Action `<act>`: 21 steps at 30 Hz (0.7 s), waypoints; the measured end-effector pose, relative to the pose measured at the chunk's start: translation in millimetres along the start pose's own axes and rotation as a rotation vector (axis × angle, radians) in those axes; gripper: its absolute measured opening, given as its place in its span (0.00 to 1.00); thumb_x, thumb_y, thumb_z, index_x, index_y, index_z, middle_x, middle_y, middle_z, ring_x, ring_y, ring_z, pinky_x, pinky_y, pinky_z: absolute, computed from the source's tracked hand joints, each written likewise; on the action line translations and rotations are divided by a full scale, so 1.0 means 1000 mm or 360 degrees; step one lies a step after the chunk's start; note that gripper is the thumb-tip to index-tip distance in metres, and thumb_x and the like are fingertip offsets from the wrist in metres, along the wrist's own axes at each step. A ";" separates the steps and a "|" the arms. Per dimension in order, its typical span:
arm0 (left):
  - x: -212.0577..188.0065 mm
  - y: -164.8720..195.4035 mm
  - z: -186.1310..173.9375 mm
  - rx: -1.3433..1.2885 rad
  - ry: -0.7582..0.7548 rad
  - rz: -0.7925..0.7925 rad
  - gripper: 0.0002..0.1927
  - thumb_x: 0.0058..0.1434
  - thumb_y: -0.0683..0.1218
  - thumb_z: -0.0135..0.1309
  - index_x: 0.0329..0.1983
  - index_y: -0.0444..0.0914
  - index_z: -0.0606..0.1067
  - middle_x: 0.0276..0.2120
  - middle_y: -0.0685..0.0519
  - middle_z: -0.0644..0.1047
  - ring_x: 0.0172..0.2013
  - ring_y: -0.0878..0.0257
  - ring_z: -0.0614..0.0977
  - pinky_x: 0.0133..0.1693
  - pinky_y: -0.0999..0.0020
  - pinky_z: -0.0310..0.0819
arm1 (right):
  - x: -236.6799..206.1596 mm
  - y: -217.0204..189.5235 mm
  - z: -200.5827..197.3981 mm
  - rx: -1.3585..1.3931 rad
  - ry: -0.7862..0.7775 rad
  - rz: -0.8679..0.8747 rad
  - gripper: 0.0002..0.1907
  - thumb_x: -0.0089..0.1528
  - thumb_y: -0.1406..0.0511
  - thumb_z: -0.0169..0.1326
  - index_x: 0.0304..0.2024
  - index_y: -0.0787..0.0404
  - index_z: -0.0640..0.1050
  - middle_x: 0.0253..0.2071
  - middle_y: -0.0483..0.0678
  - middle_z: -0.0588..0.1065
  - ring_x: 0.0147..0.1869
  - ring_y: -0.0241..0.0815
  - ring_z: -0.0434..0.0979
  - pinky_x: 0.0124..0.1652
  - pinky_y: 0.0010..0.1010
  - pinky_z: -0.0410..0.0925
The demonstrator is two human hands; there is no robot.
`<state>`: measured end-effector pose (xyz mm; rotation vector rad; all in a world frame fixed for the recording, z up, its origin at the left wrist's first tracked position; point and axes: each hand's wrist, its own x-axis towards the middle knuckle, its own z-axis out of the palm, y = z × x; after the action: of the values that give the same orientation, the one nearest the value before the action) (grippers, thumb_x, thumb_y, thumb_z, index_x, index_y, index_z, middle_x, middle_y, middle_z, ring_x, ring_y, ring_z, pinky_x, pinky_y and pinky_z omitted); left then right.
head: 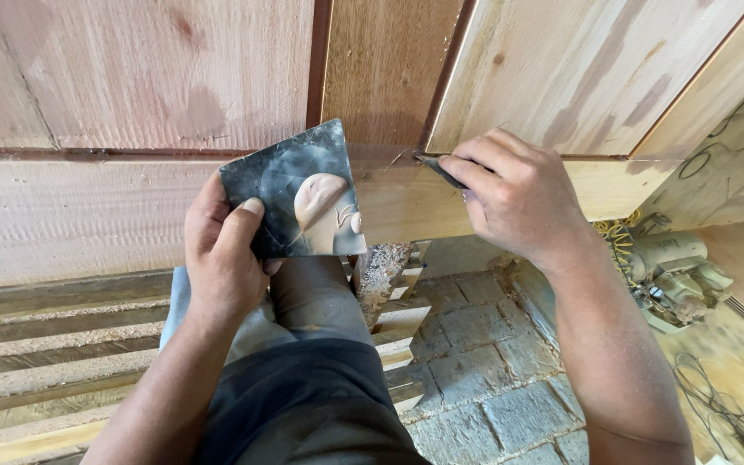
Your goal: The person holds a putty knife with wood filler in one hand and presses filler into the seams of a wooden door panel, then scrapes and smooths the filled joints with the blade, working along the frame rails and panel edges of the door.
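Right hand [518,194] pinches a dark blade [441,170], seemingly pointing left along the door panel [131,215]; left hand [221,250] clasps a tile [299,194].

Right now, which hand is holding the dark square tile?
The left hand grips the dark square tile. The right hand instead pinches a thin dark blade against the wooden door.
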<state>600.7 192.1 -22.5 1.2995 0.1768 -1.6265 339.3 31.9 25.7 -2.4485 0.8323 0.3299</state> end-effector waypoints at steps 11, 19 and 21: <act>0.000 0.001 0.002 0.0042 -0.0016 -0.0004 0.14 0.65 0.37 0.40 0.52 0.30 0.70 0.34 0.51 0.75 0.21 0.72 0.70 0.17 0.76 0.62 | -0.003 0.007 0.005 0.0048 0.0009 -0.0076 0.13 0.57 0.78 0.59 0.41 0.61 0.85 0.39 0.48 0.81 0.42 0.40 0.82 0.35 0.27 0.77; 0.001 0.001 0.002 0.0036 -0.0014 -0.0006 0.13 0.66 0.37 0.40 0.52 0.31 0.70 0.33 0.52 0.75 0.20 0.71 0.70 0.17 0.76 0.62 | -0.013 0.006 0.004 0.0039 0.0034 -0.0068 0.15 0.52 0.78 0.57 0.40 0.64 0.85 0.38 0.50 0.82 0.40 0.42 0.81 0.33 0.29 0.76; 0.001 0.001 0.002 0.0037 -0.0016 -0.0003 0.14 0.66 0.37 0.40 0.52 0.31 0.70 0.33 0.52 0.75 0.20 0.71 0.70 0.18 0.76 0.62 | -0.018 0.005 0.010 0.0038 0.0076 -0.0065 0.14 0.55 0.80 0.56 0.40 0.65 0.85 0.39 0.51 0.82 0.40 0.41 0.81 0.33 0.27 0.75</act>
<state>600.7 189.9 -22.0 1.3089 0.1532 -1.6410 321.4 43.6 22.2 -2.4562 0.8006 0.2462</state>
